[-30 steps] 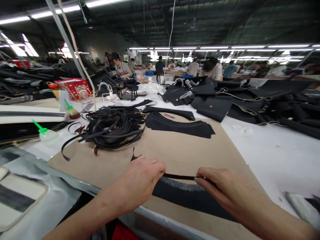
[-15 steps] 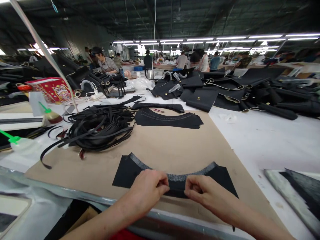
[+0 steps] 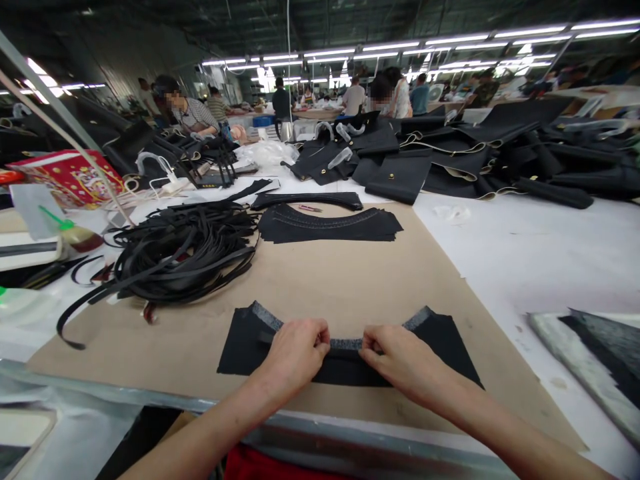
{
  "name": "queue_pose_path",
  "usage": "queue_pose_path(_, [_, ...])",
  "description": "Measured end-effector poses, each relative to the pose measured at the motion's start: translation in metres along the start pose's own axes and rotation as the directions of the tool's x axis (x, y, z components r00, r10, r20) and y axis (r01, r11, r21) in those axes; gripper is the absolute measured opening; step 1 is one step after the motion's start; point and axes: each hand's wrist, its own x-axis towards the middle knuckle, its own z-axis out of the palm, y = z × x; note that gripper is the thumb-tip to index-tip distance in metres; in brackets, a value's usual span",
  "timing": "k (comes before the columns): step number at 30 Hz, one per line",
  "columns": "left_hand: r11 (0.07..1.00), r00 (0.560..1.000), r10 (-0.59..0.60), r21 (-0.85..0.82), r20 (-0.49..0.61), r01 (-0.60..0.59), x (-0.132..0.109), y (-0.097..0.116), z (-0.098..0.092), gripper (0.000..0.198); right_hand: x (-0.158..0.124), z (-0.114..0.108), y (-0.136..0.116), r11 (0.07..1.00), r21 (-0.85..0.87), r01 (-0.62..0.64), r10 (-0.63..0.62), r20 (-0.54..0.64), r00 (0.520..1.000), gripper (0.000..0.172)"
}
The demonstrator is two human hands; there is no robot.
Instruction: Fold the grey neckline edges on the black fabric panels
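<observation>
A black curved panel (image 3: pixel 445 347) lies flat in front of me, its concave far edge banded in speckled grey. Both of my hands are over that edge, fingers pinched. My left hand (image 3: pixel 300 347) and my right hand (image 3: pixel 395 353) grip a thin black strip (image 3: pixel 345 354) stretched between them, just below the grey band. One end of the strip pokes out left of my left hand. My fingertips hide part of the strip and of the band. Farther back lies a stack of similar curved black panels (image 3: pixel 325 227) with stitched lines.
Left of the stack sits a heap of black strips (image 3: pixel 185 253). Brown board (image 3: pixel 320 280) covers the table here. Black bag pieces (image 3: pixel 475 160) are piled at the back. Squeeze bottles (image 3: pixel 75 237) stand on the left, and a dark-faced slab (image 3: pixel 590 360) lies right. Several people work beyond.
Both hands have moved up from the panel's lower part to its grey-banded edge, bringing the strip with them. The camera view has shifted slightly.
</observation>
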Motion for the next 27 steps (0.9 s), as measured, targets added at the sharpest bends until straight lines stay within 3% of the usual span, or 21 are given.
queue_pose_path(8, [0.999, 0.998, -0.052, -0.012, 0.028, 0.052, 0.005, 0.000, 0.004, 0.011, 0.006, 0.002, 0.000, 0.993, -0.111, -0.047, 0.047, -0.004, 0.999, 0.018])
queue_pose_path(27, [0.992, 0.993, -0.117, -0.048, -0.020, 0.116, 0.006, -0.001, 0.015, 0.009, 0.011, 0.005, 0.001, 0.988, -0.149, -0.040, 0.039, -0.012, 0.999, 0.019])
